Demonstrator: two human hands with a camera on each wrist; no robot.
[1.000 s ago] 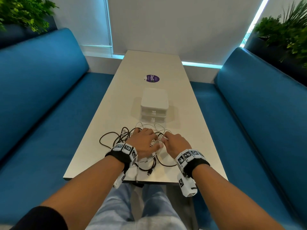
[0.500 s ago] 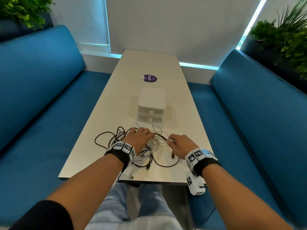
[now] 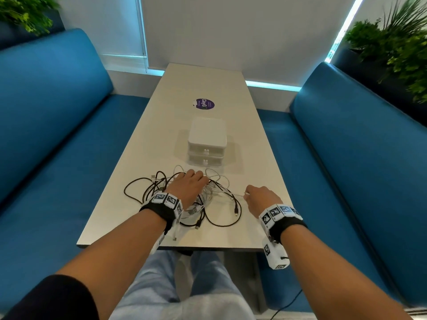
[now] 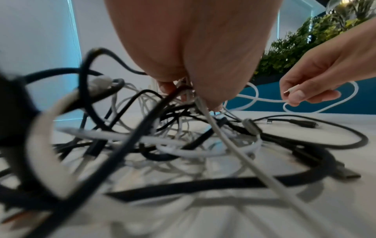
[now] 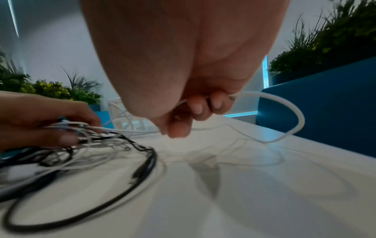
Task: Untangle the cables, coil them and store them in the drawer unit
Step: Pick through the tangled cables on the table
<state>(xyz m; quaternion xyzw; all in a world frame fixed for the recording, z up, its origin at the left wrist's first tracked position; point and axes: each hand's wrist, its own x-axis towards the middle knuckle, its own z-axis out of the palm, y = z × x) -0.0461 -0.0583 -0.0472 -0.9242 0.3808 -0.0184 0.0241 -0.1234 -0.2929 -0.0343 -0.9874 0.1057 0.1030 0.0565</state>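
Note:
A tangle of black and white cables (image 3: 184,199) lies on the near end of the pale table (image 3: 143,158). My left hand (image 3: 188,187) sits on top of the tangle, its fingers gripping a bunch of strands (image 4: 183,95). To its right, my right hand (image 3: 260,196) pinches the plug end of a white cable (image 4: 293,93), which runs back into the pile and loops beside the hand (image 5: 293,112). The small white drawer unit (image 3: 206,142) stands just behind the cables with both drawers closed.
A purple round sticker (image 3: 203,104) lies farther up the table. Blue benches (image 3: 57,135) flank both long sides, with planters behind them. A black cable end (image 3: 235,210) lies loose between my hands. The near table edge (image 3: 175,247) is close to my wrists.
My right hand has drawn away to the right with the white cable's end, stretching it out of the pile. My left hand has stayed on the tangle.

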